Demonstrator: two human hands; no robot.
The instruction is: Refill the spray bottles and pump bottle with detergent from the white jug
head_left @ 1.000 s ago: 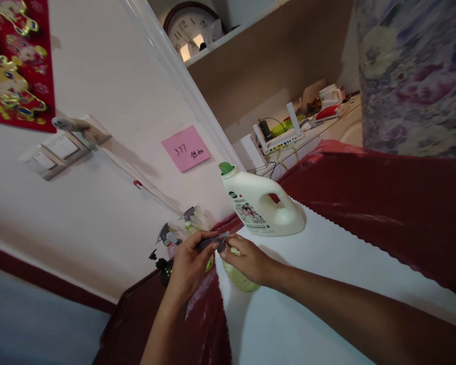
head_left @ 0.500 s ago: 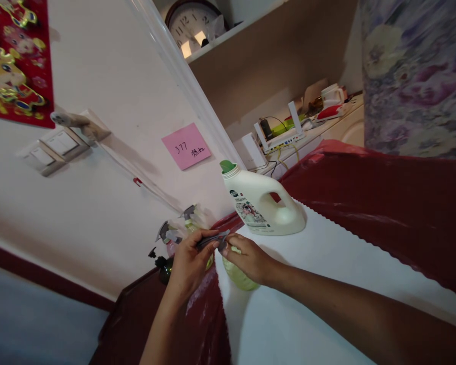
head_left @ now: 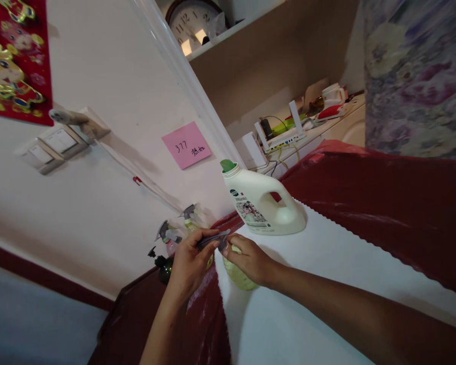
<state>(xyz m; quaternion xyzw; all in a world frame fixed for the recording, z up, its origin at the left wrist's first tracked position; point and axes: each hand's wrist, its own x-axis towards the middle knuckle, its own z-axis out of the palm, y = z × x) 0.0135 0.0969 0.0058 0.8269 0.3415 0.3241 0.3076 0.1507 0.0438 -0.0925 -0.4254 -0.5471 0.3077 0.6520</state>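
My left hand pinches the grey trigger head of a spray bottle. My right hand is wrapped round the neck of that same green spray bottle, which stands on the white cloth. Both hands meet over the bottle's top, and its lower body shows pale green under my right hand. A cream detergent jug with a green cap stands just beyond my hands.
Other spray bottles stand against the wall to the left. Red cloth covers the surface to the right. A pink note, wall switches, a clock and a cluttered counter with a router lie behind.
Almost nothing differs. Both hands stay on the spray bottle's head and neck, with only a slight shift of the view.
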